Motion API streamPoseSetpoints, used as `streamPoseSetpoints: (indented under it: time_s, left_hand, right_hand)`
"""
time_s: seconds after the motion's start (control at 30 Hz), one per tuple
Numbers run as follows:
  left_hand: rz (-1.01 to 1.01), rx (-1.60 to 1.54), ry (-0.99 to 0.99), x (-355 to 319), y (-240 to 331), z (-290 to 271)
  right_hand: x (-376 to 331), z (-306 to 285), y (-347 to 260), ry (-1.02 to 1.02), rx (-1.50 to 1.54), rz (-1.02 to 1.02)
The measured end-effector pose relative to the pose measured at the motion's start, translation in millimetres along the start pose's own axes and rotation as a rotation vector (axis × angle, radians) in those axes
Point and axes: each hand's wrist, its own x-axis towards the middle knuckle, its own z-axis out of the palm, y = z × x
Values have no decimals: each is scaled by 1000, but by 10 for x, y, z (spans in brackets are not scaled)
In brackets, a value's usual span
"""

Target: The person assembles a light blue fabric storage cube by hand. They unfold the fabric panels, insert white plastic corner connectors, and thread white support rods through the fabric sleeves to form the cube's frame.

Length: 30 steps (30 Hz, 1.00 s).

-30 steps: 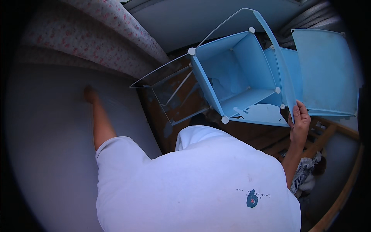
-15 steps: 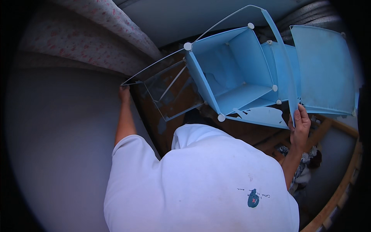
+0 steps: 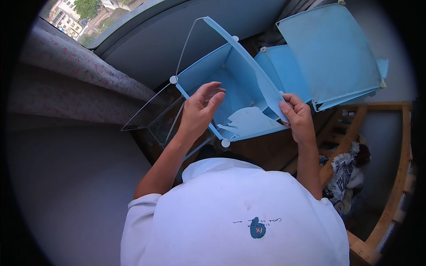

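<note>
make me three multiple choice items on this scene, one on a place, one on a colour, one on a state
1. Where is the right hand?
A. on the loose light blue plastic panel
B. on the grey floor
C. on the wooden frame

2. What colour are the round corner connectors of the cube shelf?
A. black
B. red
C. white

3. How is the left hand?
A. shut in a fist
B. open, fingers spread
C. out of view

Key:
1 A, its fingers pinch the panel's lower edge.
2 C, the knobs show white against blue.
3 B, the fingers are extended before the cube's front edge.
</note>
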Motion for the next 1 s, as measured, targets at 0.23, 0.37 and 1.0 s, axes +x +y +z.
streamPoseSetpoints:
  time_s: [0.23, 0.37, 1.0]
  left_hand:
    - [-244, -149, -181, 397, 234, 845]
    - [-307, -261, -113, 393, 243, 918]
    - [-249, -144, 293, 424, 449, 866]
  right_hand:
    - [-80, 5, -58, 81, -210, -136]
    - [-76, -21, -15, 44, -169, -174]
    - [-24, 49, 472, -106, 23, -504]
